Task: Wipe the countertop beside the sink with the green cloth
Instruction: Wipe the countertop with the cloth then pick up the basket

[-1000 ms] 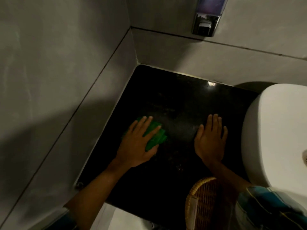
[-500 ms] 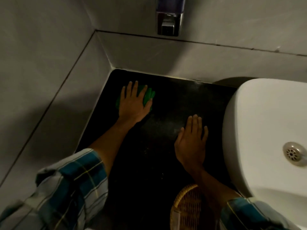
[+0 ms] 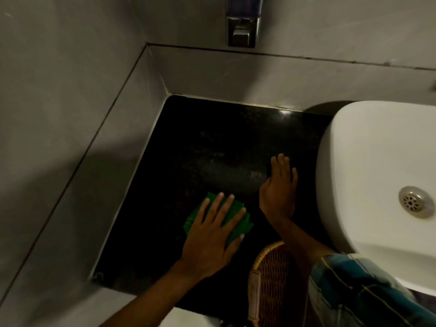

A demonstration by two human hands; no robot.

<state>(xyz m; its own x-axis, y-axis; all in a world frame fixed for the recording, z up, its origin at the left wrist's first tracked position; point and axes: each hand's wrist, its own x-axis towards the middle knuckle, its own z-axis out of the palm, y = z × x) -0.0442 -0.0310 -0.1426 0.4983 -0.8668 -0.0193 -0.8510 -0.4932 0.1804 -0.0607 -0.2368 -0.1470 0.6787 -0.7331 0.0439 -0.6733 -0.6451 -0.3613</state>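
The black countertop (image 3: 212,142) lies in a corner between grey walls, left of the white sink (image 3: 368,161). A folded green cloth (image 3: 238,223) rests on its near middle part. My left hand (image 3: 212,234) presses flat on the cloth with fingers spread, covering most of it. My right hand (image 3: 279,187) lies flat and bare on the counter close to the sink's left rim, holding nothing.
A woven wicker basket (image 3: 271,284) stands at the counter's front edge, under my right forearm. A metal soap dispenser (image 3: 241,27) hangs on the back wall. The sink drain (image 3: 414,201) shows at right. Grey walls close off the left and back.
My left hand has slid the cloth from the far left corner back toward the counter's front middle. My right hand has stayed planted near the sink.
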